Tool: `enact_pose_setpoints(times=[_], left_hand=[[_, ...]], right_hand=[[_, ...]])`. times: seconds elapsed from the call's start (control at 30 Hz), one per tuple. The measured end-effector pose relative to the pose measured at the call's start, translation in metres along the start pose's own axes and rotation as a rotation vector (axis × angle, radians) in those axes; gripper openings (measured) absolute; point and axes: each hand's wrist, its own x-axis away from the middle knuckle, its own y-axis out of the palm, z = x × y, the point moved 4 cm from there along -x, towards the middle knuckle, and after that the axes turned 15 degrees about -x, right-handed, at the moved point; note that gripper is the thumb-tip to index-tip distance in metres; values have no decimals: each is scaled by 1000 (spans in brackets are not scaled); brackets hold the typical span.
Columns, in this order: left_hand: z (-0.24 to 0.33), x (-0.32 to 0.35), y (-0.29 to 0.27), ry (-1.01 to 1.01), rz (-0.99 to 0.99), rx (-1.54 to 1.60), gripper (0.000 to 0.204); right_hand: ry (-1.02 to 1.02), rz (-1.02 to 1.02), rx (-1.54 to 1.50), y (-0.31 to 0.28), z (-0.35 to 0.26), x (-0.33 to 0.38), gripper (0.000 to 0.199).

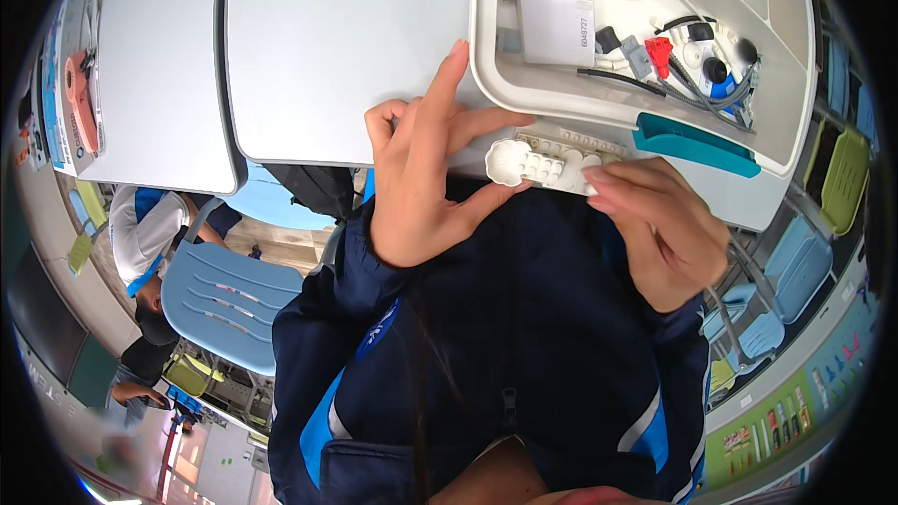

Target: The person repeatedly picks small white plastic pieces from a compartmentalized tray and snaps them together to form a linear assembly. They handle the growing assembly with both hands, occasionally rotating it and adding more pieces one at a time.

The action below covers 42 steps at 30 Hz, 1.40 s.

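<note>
The left hand point(421, 182) pinches the round end of a white brick assembly point(541, 166) at the edge of the grey table point(337, 56); the right hand point(659, 224) closes its fingertips on the other end; better press evenly, I think, keeping both ends level.

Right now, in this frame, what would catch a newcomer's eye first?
At centre, the left hand and right hand together hold a white plastic studded building-block piece over a dark blue jacket. Just above, at the upper right, sits a white plastic sorting tray with a teal handle, full of small parts and cables. A pale grey desk top fills the upper middle.
</note>
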Motion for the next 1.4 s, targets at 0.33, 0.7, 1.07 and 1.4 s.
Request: enact_pose_setpoints(times=[0.33, 0.7, 1.07, 1.4], left_hand=[[-6, 7, 3, 60, 85, 7, 113], [-12, 14, 4, 104, 168, 36, 103], [-10, 11, 3, 109, 167, 27, 102], [-7, 7, 5, 62, 118, 32, 103]], right_hand=[[-66, 53, 38, 40, 8, -5, 29], [-63, 12, 190, 50, -3, -4, 34], [-53, -17, 208, 49, -6, -8, 35], [-186, -30, 496, -32, -56, -55, 22]])
